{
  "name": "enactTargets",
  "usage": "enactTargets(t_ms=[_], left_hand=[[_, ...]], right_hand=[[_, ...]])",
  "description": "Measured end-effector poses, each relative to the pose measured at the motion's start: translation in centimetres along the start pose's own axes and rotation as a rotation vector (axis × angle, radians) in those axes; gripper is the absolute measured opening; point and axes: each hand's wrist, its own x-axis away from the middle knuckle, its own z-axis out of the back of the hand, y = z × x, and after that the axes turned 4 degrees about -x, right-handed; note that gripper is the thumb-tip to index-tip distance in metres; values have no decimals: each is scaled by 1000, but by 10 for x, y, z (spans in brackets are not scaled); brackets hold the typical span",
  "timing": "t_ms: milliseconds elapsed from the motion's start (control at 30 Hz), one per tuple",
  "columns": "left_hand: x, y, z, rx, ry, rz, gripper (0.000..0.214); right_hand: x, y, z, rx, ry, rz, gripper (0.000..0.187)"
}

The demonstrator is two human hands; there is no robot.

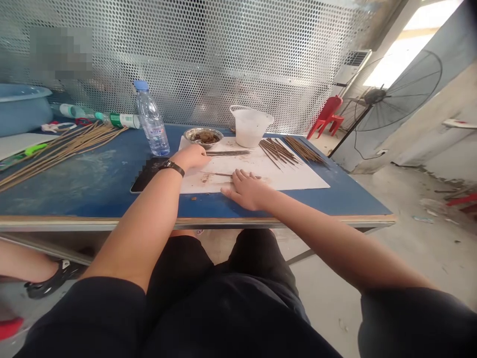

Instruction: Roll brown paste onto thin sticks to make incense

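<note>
My left hand [192,156], with a black watch on its wrist, rests on a white board [294,179] and its fingers are closed on the end of a thin dark stick [228,153] that points right. My right hand [246,189] lies flat with its fingers spread on the board's near edge, over another thin stick [218,174]. Just beyond the left hand stands a small metal bowl [203,135] of brown paste. A pile of coated dark sticks [279,150] lies on the board's right part.
On the blue table [93,184] are a water bottle [151,119], a white plastic jug [250,127], a phone [146,175], long bare sticks [55,149] at left and a blue basin [20,107]. Another person's leg and sandal [44,278] show at lower left. A fan [395,92] stands at right.
</note>
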Motion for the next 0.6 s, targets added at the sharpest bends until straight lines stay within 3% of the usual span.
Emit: enactTargets(t_ms=[100,167,433,500,600], left_hand=[[-1,0,-1,-10,-18,5,34],[0,2,0,-6,-27,8,35],[8,7,6,35,-56,33,32],[7,6,6,35,-57,34,32],[6,5,4,29,-54,38,32]], right_hand=[[22,-11,-3,-11,0,5,114],[20,-14,-4,-24,1,-29,112],[-55,12,6,-13,6,-154,104],[-62,20,8,-4,15,-131,105],[-51,26,7,11,20,-55,111]])
